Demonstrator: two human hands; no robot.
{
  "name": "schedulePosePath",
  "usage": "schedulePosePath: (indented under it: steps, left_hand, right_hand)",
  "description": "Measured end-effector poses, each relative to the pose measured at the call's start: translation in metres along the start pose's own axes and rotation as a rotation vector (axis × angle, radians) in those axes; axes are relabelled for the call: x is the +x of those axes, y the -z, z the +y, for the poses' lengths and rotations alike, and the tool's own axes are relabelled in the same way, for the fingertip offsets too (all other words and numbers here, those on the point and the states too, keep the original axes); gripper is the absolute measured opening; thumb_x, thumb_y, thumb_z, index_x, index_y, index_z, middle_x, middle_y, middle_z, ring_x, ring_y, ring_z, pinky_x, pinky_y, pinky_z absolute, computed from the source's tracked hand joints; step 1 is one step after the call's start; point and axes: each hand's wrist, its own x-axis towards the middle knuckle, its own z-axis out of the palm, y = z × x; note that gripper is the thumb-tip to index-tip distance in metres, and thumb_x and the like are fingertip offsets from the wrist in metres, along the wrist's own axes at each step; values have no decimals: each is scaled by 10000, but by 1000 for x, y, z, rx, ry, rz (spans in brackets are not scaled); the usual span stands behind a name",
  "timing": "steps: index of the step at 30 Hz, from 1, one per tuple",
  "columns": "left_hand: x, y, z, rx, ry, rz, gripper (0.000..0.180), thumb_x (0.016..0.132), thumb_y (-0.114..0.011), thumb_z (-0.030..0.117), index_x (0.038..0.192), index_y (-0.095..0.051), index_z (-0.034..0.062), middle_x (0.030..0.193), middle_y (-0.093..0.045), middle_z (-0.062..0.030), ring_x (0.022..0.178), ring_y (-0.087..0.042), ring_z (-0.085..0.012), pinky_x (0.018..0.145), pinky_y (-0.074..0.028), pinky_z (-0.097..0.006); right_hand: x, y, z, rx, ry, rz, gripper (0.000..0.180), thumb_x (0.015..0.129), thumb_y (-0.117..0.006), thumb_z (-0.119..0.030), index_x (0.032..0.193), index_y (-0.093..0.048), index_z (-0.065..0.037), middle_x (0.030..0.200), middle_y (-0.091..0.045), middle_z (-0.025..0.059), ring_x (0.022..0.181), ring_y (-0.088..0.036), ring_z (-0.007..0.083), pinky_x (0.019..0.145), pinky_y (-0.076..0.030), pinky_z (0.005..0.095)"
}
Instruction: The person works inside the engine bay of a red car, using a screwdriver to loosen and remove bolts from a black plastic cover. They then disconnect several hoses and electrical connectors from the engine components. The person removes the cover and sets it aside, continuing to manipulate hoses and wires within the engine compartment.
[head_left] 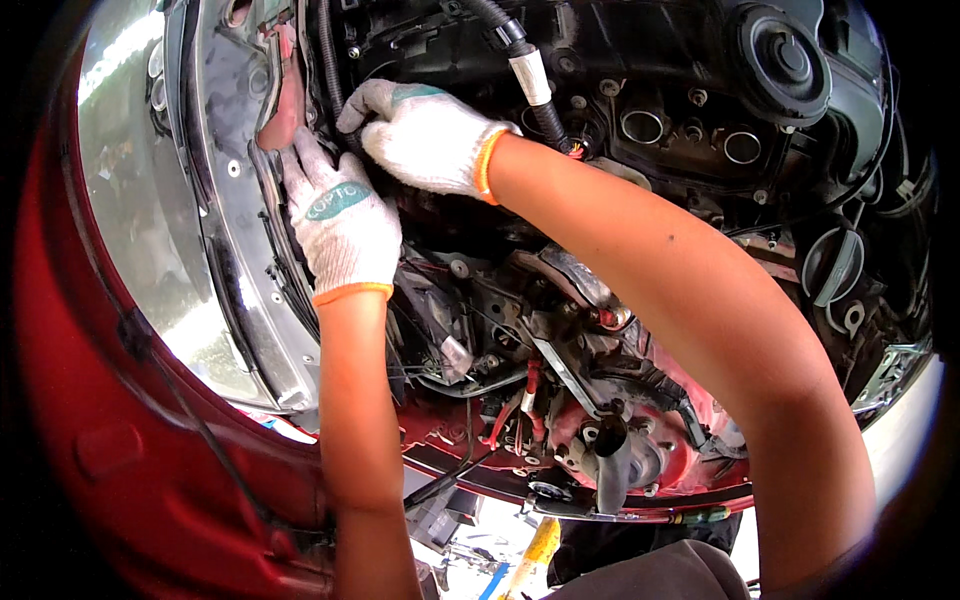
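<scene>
Both hands wear white knit gloves with orange cuffs, deep in a car's engine bay. My left hand [343,222] lies along the edge of the grey cowl panel [232,190]. Its fingers are stretched out, with the tips beside a red painted body part [284,112]. Close to its right, my right hand [428,140] has its fingers curled inward near a black corrugated conduit [328,62]. Whatever those fingers close on is hidden by the glove. The conduit runs down toward the gap between both hands.
A thicker black harness with a white wrap [530,78] hangs right of my hands. Beyond it are the black engine cover [660,45] and two round ports [641,127]. Windshield glass [150,230] and a red panel [110,450] flank the left. Metal brackets [565,375] lie below.
</scene>
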Motion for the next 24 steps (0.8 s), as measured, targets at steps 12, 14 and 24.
schedulePosePath:
  steps: [12,14,24]
  left_hand:
    - [13,-12,-2,53,-35,176,271,770,-773,129,989,-666,10,1143,-593,-184,1101,-577,-396,920,-504,-487]
    - [16,-13,3,-56,66,198,276,849,-704,151,1069,-639,-2,1058,-628,-232,1024,-610,-429,924,-490,-512]
    - [13,0,1,83,25,4,268,720,-797,184,940,-706,61,1123,-582,-185,1094,-592,-391,933,-504,-497]
  right_hand:
    - [-7,11,4,91,-17,-72,308,909,-507,-167,1121,-712,-80,1010,-741,155,943,-710,300,879,-545,367]
    - [-19,5,2,14,27,10,306,925,-519,-164,1164,-680,-61,1026,-728,218,962,-715,359,888,-558,425]
    - [-70,-13,11,-50,-272,-49,434,920,-547,-253,1189,-611,81,1096,-681,347,1044,-686,455,921,-549,497]
